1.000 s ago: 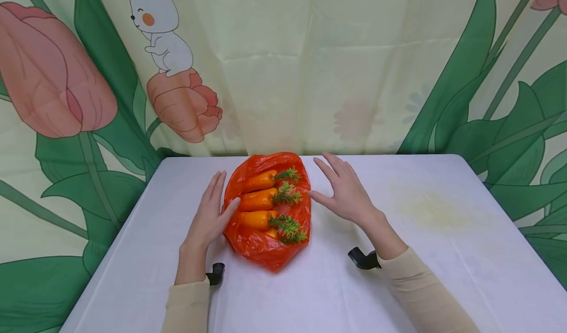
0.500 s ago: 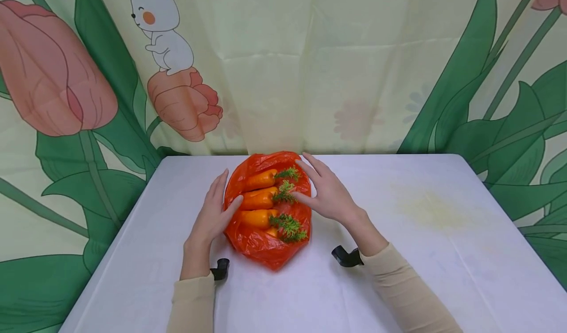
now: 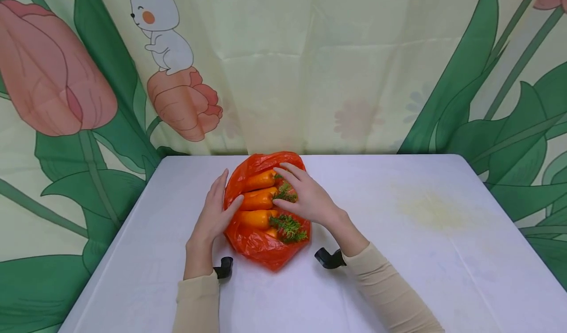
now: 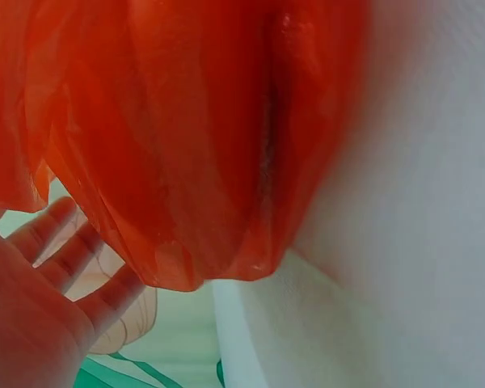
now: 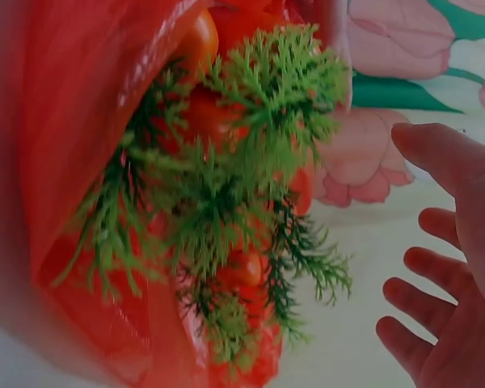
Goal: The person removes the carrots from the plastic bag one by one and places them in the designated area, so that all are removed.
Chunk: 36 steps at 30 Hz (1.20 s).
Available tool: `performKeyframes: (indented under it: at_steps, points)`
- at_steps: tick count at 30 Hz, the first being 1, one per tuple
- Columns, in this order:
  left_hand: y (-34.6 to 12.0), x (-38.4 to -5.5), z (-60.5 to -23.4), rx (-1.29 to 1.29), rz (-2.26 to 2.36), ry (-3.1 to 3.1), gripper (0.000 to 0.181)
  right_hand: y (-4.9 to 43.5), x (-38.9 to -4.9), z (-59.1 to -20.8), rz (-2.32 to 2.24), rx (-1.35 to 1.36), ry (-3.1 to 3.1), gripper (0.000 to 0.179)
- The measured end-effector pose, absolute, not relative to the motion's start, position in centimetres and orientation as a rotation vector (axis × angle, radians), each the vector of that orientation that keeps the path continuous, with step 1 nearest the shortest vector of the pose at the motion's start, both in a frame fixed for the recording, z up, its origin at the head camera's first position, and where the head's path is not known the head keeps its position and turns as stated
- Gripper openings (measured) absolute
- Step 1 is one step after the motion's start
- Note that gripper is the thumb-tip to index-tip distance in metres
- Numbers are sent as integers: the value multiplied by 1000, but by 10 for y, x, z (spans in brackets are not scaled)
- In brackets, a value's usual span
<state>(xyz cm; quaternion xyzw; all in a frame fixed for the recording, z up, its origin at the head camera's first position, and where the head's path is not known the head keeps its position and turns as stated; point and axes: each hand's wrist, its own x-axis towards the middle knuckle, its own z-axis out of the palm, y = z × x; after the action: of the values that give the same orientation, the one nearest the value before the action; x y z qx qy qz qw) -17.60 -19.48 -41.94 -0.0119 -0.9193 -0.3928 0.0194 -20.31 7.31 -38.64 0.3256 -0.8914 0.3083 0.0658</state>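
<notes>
A red plastic bag [image 3: 266, 254] lies with its mouth spread on the table, holding several orange carrots [image 3: 259, 199] with green leafy tops [image 3: 290, 228]. My left hand [image 3: 213, 212] is at the bag's left side, fingers straight, thumb over the rim near the carrots' left ends. In the left wrist view, red plastic [image 4: 178, 145] fills much of the frame beside the spread fingers. Over the bag's right part is my right hand [image 3: 310, 195], its fingers extended and spread above the carrot tops. The right wrist view shows that hand [image 5: 444, 283] holding nothing, apart from the leaves [image 5: 218, 194].
A white cloth covers the table [image 3: 398, 274], with a faint yellowish stain [image 3: 431, 210] on the right. Behind its far edge hangs a curtain [image 3: 354, 67] printed with tulips, leaves and a rabbit. A black camera mount [image 3: 330, 258] sits at the right wrist.
My right hand has moved left from beside the bag to over the carrot tops. My left hand has shifted slightly right. The bag and carrots have stayed in place.
</notes>
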Motion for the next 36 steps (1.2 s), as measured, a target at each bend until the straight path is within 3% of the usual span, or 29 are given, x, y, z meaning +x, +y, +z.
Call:
performKeyframes:
  at_steps: [36]
  points:
    - [-191,-182,-419,-197,-1245,-2787,77,19,-184,-393,810,1227,-2770,49]
